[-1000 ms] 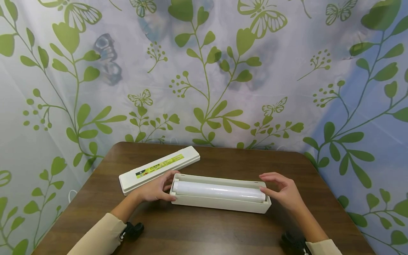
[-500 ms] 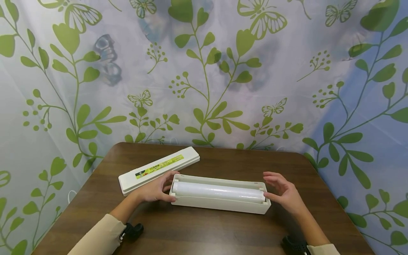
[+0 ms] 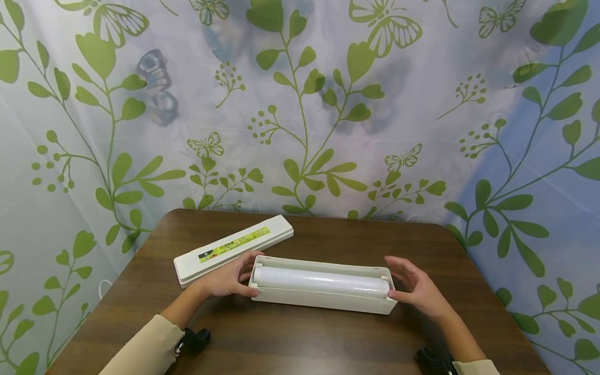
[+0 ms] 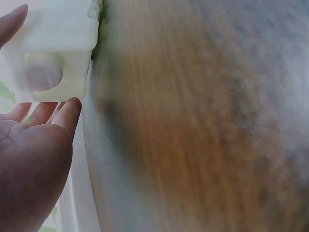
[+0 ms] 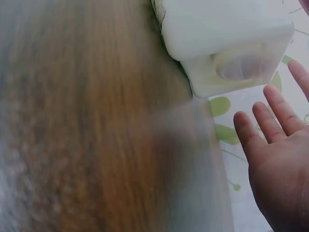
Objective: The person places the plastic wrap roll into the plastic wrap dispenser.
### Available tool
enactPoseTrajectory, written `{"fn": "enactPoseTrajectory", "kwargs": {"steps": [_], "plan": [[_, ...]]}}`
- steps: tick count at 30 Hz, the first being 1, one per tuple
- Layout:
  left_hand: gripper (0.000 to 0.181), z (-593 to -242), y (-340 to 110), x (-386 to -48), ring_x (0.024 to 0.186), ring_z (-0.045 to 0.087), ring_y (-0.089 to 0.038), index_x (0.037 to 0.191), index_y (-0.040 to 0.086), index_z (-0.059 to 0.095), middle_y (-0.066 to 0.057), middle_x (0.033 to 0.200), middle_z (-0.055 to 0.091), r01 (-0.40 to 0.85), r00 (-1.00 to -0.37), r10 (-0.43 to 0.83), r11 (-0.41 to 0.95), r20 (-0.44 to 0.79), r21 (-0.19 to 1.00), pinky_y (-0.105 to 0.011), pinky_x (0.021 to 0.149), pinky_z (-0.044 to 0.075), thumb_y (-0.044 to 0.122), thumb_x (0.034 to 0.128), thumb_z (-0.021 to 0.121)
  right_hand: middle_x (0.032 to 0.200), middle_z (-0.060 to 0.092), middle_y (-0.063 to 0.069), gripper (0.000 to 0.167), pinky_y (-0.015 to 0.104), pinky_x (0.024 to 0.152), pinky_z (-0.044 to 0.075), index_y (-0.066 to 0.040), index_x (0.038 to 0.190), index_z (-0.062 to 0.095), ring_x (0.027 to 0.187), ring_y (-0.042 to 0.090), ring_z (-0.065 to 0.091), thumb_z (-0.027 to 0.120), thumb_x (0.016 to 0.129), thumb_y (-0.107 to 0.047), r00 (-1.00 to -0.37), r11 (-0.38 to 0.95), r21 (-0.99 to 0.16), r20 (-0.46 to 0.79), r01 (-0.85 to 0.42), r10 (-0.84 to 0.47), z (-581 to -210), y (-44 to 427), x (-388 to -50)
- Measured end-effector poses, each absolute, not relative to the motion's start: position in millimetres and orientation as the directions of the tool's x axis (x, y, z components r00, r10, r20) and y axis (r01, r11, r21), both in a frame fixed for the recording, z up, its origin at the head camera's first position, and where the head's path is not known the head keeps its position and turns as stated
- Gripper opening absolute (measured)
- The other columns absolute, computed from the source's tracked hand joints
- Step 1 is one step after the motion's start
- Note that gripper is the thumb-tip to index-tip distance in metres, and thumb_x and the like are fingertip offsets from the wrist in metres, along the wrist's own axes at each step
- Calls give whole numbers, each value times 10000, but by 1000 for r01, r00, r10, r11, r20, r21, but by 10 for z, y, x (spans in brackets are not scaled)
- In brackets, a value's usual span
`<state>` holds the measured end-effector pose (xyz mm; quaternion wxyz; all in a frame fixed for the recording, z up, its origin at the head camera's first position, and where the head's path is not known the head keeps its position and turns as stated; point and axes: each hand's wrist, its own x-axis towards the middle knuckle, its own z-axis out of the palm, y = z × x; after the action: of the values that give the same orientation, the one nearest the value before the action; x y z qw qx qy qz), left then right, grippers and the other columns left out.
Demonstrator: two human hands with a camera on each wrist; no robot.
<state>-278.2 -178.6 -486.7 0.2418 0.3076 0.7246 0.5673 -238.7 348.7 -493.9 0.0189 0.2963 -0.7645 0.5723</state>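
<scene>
A long white cling film box (image 3: 321,303) stands uncovered on the table, with a white roll of cling film (image 3: 319,280) lying inside along its length. My left hand (image 3: 227,276) grips the box's left end, thumb on the near side and fingers at the far side. In the left wrist view, the fingertips of the left hand (image 4: 34,159) meet the box edge near a round end hole. My right hand (image 3: 422,289) is at the box's right end, its thumb at the near corner. In the right wrist view, the fingers of the right hand (image 5: 285,159) are extended and apart from the box.
The white box lid (image 3: 234,247) with a yellow-green label lies slanted behind my left hand. Everything rests on a brown wooden table (image 3: 300,344). Behind its far edge hangs a leaf-and-butterfly patterned curtain (image 3: 328,104).
My right hand's fingers have shifted slightly, and its thumb has moved from the roll's end to the box's near right corner. The left hand, box and lid stay in place.
</scene>
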Motion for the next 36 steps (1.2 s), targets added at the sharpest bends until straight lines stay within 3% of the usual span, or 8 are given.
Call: {"fn": "enactPoseTrajectory", "kwargs": {"steps": [6, 10, 14, 23, 28, 36], "plan": [[992, -4874, -1791, -2783, 1469, 352, -416, 1574, 18, 146, -226, 1554, 343, 166, -696, 718, 167, -5, 972, -494, 1128, 453, 67, 849, 820, 1534, 481, -20, 787, 134, 1095, 405, 60, 1512, 362, 1413, 54, 468, 743, 827, 116, -854, 187, -900, 285, -395, -435, -4946, 3496, -2365], [1012, -4859, -1793, -2771, 1472, 350, -426, 1582, 4, 124, -238, 1562, 334, 156, -697, 717, 159, -6, 975, -447, 1111, 475, 58, 849, 819, 1532, 481, 9, 798, 137, 1101, 401, 53, 1519, 351, 1408, 96, 480, 741, 826, 115, -847, 167, -910, 269, -379, -458, -4965, 3506, -2371], [1021, -4865, -1794, -2769, 1474, 346, -433, 1585, 1, 112, -245, 1566, 325, 153, -692, 721, 146, 1, 977, -415, 1095, 490, 50, 848, 818, 1530, 482, 36, 816, 128, 1110, 380, 58, 1528, 327, 1405, 56, 476, 743, 827, 104, -845, 161, -917, 252, -364, -472, -4985, 3513, -2375], [1058, -4894, -1842, -2754, 1532, 246, -447, 1601, 13, 91, -232, 1636, 246, 162, -715, 700, 161, 3, 974, -503, 1193, 342, 68, 846, 830, 1518, 377, 344, 827, 111, 1077, 385, 53, 1541, 305, 1365, 52, 495, 746, 842, 59, -848, 186, -924, 209, -335, -488, -5030, 3537, -2396], [1072, -4892, -1890, -2723, 1542, 202, -464, 1601, 2, 101, -260, 1647, 210, 193, -735, 677, 163, 33, 968, -528, 1207, 253, 73, 831, 844, 1524, 380, 320, 854, 131, 1050, 421, 37, 1554, 288, 1329, 53, 518, 758, 840, 26, -853, 202, -930, 175, -307, -491, -5017, 3534, -2389], [1067, -4910, -1958, -2641, 1521, 252, -478, 1589, -11, 138, -299, 1606, 277, 233, -801, 595, 202, 70, 951, -541, 1203, 257, 103, 817, 866, 1503, 453, 194, 917, 140, 1025, 439, 12, 1569, 277, 1269, 29, 534, 800, 817, -15, -872, 250, -930, 125, -269, -474, -5028, 3522, -2369]]}}
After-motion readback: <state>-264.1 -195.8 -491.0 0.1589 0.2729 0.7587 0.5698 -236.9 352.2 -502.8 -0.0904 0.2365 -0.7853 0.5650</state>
